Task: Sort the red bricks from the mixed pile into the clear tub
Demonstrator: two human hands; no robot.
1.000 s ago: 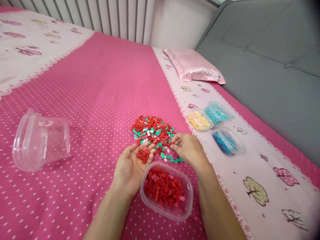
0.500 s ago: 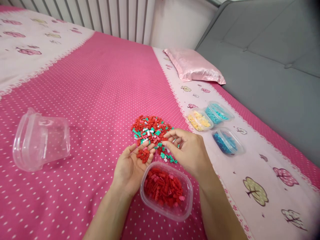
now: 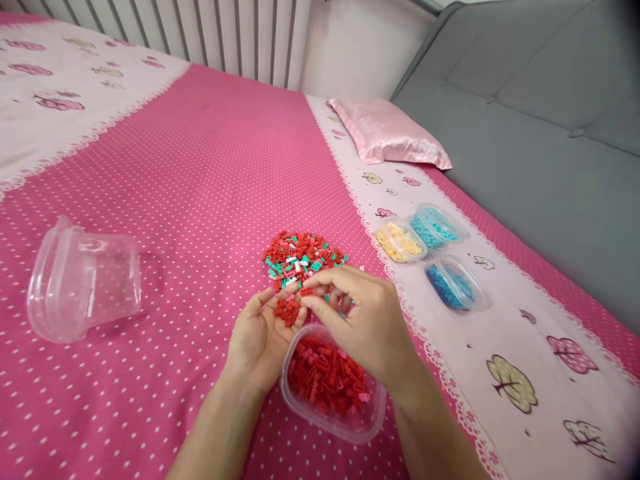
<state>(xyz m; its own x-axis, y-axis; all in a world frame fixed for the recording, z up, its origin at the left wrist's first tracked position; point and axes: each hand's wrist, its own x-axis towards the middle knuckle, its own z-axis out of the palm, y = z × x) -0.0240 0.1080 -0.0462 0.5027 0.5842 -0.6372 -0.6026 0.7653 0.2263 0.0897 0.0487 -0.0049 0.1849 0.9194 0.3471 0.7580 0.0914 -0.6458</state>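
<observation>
My left hand [image 3: 256,343] is cupped palm up, with a small heap of red toy building bricks [image 3: 287,311] lying in it. Thumb and forefinger of my right hand [image 3: 371,320] pinch one red brick [image 3: 306,291] just above the left fingers. Behind both hands is a loose pile [image 3: 294,252] of small bricks, mostly red with green, white and pink ones mixed in; my right hand hides part of it. A clear plastic tub [image 3: 334,430] of red bricks and a few pink ones stands in front of the hands, partly covered by my right hand.
At the right stand three clear tubs: one with yellow bricks [image 3: 399,241], one with turquoise bricks [image 3: 434,227], one with blue bricks [image 3: 453,283]. A clear container [image 3: 85,280] lies on its side at the left. Farther back are a pink pillow [image 3: 390,133] and a grey headboard [image 3: 525,107].
My right hand has moved left from the pile's edge to the left fingertips, with a red brick in its pinch. My left hand has stayed in place.
</observation>
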